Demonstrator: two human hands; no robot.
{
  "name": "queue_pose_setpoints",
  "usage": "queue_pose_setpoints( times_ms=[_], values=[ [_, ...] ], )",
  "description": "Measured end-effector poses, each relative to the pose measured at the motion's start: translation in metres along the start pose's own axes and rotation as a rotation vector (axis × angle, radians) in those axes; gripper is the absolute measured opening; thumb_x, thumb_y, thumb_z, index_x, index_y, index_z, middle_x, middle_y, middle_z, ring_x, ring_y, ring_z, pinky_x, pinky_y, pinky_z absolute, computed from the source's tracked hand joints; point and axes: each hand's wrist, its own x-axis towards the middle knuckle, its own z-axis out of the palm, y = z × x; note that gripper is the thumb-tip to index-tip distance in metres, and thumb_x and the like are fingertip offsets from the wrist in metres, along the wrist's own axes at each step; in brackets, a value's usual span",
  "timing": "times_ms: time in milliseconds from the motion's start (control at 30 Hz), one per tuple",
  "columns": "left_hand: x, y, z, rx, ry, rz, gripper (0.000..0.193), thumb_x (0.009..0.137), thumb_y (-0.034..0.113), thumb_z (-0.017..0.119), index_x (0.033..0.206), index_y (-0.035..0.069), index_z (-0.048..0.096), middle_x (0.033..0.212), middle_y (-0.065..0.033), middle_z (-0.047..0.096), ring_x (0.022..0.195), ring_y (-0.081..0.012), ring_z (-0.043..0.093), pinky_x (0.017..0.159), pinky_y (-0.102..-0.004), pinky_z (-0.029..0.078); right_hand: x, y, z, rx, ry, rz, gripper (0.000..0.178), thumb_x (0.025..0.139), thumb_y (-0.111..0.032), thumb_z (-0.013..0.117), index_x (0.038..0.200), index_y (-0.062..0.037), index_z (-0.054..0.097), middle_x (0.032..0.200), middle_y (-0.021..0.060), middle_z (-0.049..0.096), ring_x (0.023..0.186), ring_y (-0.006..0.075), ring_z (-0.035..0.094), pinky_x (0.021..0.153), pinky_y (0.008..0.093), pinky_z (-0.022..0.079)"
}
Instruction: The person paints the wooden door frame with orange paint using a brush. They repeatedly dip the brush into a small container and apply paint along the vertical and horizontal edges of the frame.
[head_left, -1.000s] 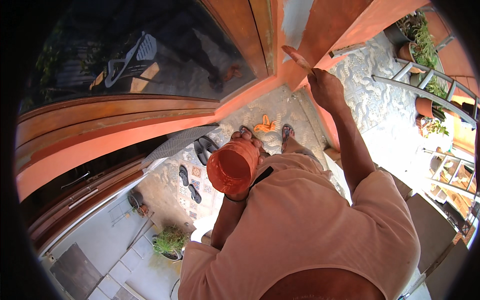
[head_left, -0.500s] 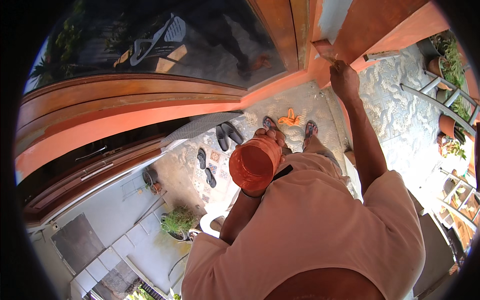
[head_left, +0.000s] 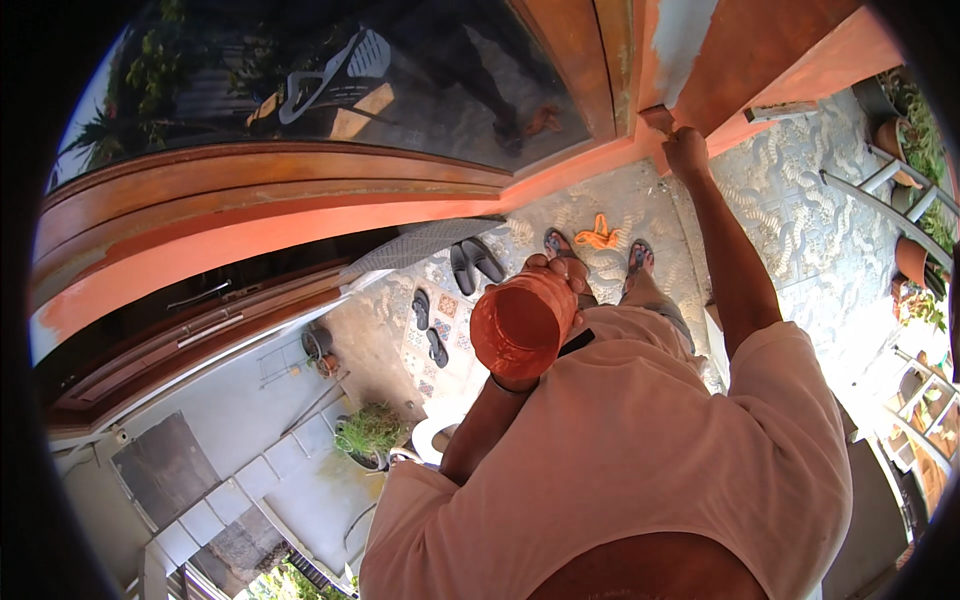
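Note:
My left hand (head_left: 560, 268) is closed around a round container (head_left: 520, 325) coated in orange-red paint. Its open mouth faces up, and paint smears cover its inner wall. Out at the end of my stretched arm, my right hand (head_left: 686, 152) grips a paintbrush (head_left: 657, 120). The bristles touch the orange-red wall (head_left: 722, 75) in the corner beside the wooden window frame (head_left: 603, 75). Just above the brush is a pale grey patch of wall (head_left: 682, 40). Most of the brush handle is hidden in my fist.
An orange cloth (head_left: 600, 234) lies on the floor by my feet. Black slippers (head_left: 475, 264) and flip-flops (head_left: 430, 328) sit to the left. A metal ladder (head_left: 885, 205) and potted plants (head_left: 912, 258) stand at right. The dark window pane (head_left: 400, 90) fills the upper left.
My right hand has shifted left, and the brush is lower on the wall, closer to the corner. The whole view has slid slightly. My left hand still holds the paint container.

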Motion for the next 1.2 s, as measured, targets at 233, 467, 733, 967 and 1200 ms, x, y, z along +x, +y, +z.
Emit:
queue_pose_setpoints(
  times_ms=[233,467,733,967,1200],
  values=[
    [-0.007,0.002,-0.020,0.001,-0.043,0.035,0.063,0.096,0.036,0.077,0.148,0.010,0.053,0.148,-0.0096,0.050,0.140,-0.0343,0.044,0.101,-0.0581,0.057,-0.072,-0.076,-0.097,0.318,0.002,0.050,0.035,0.090,-0.021,0.074,0.111,0.0064,0.070,0.099,0.0275,0.075,0.087,0.0420,0.075,0.077,0.0492,0.057],
    [-0.002,0.003,-0.008,-0.039,0.021,0.009,0.066,0.095,0.040,0.078,0.148,0.010,0.052,0.147,-0.0099,0.050,0.138,-0.0353,0.046,0.099,-0.0559,0.057,-0.091,-0.031,-0.056,0.668,-0.294,0.381,0.015,0.092,-0.013,0.071,0.088,-0.0009,0.064,0.070,0.0033,0.061,0.053,0.0123,0.056,0.046,0.0297,0.041],
    [-0.008,0.002,-0.006,-0.004,-0.019,0.012,0.076,0.092,0.050,0.078,0.148,0.007,0.050,0.144,-0.0137,0.048,0.138,-0.0384,0.043,0.095,-0.0555,0.057,-0.025,-0.020,-0.004,0.482,-0.253,0.369,0.025,0.095,-0.015,0.071,0.078,0.0029,0.067,0.062,0.0087,0.061,0.055,0.0180,0.058,0.052,0.0392,0.045],
    [-0.003,0.000,-0.010,-0.004,-0.065,0.033,0.071,0.095,0.045,0.077,0.149,0.007,0.049,0.146,-0.0137,0.047,0.138,-0.0381,0.043,0.095,-0.0554,0.057,-0.026,-0.107,-0.100,0.635,-0.187,0.274,0.026,0.099,-0.018,0.069,0.089,0.0058,0.071,0.068,0.0069,0.063,0.057,0.0140,0.057,0.053,0.0349,0.045],
    [0.009,0.000,-0.009,0.051,-0.042,0.017,0.071,0.094,0.051,0.078,0.145,0.009,0.051,0.140,-0.0115,0.051,0.134,-0.0349,0.046,0.096,-0.0562,0.064,-0.053,-0.187,-0.206,0.706,-0.095,0.120,0.024,0.103,-0.019,0.067,0.096,0.0038,0.071,0.074,0.0033,0.064,0.058,0.0097,0.052,0.054,0.0285,0.042]
  ],
)
